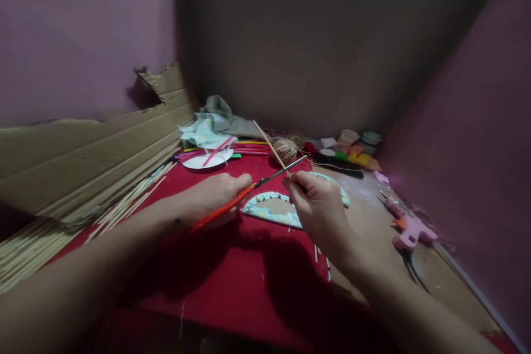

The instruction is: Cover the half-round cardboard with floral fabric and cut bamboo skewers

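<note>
My left hand (222,193) is closed around the orange handle of a pair of scissors (226,207). Their metal blades reach to the right and cross a thin wooden stick (269,144). The fingers of my right hand (319,204) pinch the stick near its lower end, and it slants up and to the left. Whether the blades have cut into it I cannot tell. Below the blades lies a half-ring piece covered in pale blue fabric (267,215), partly hidden by my right hand. Another fabric-covered piece (345,194) shows behind that hand.
Many wooden sticks (124,204) lie at the left beside cardboard (103,149). On the red cloth (186,282) are a white disc (205,161), a ball of twine (286,149) and crumpled fabric (211,121). A pink glue gun (415,230) and small tubs (348,137) stand right.
</note>
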`<state>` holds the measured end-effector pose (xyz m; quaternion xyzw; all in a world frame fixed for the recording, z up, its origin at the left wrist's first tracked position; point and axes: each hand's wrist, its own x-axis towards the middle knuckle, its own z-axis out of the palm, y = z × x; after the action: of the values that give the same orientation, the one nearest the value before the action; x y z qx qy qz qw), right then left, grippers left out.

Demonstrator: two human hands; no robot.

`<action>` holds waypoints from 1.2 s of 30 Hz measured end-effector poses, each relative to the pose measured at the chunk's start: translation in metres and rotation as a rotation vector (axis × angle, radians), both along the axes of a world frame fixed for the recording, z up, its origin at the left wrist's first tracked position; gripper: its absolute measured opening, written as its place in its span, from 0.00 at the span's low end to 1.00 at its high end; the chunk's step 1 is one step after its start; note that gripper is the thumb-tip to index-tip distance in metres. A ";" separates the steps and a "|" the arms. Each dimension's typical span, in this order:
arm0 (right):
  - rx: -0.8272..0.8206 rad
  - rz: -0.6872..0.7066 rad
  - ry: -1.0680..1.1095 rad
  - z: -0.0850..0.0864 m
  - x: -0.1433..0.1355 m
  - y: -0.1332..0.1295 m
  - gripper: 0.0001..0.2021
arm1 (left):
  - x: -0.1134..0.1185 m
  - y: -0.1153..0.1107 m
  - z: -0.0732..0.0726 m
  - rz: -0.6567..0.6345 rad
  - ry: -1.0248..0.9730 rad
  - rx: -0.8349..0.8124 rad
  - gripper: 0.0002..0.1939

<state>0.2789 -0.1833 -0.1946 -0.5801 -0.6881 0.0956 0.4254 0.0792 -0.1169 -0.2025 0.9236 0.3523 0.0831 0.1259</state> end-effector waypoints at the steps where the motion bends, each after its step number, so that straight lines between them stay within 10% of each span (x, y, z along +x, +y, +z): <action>1: 0.038 0.002 -0.029 -0.005 -0.001 0.001 0.14 | 0.000 -0.001 -0.003 0.002 0.000 -0.004 0.05; 8: -0.015 0.137 0.131 -0.006 0.001 0.003 0.18 | -0.004 0.004 -0.023 0.024 -0.034 -0.001 0.04; 20: -0.411 0.377 0.518 -0.004 0.011 0.013 0.18 | 0.000 0.002 -0.019 0.075 0.137 0.160 0.09; 36: -0.363 0.250 0.520 0.000 0.005 0.012 0.16 | 0.001 -0.002 -0.009 0.099 0.131 0.043 0.06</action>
<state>0.2839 -0.1715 -0.1951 -0.5138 -0.5941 0.4127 0.4613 0.0805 -0.1190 -0.2120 0.9111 0.4031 0.0362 0.0783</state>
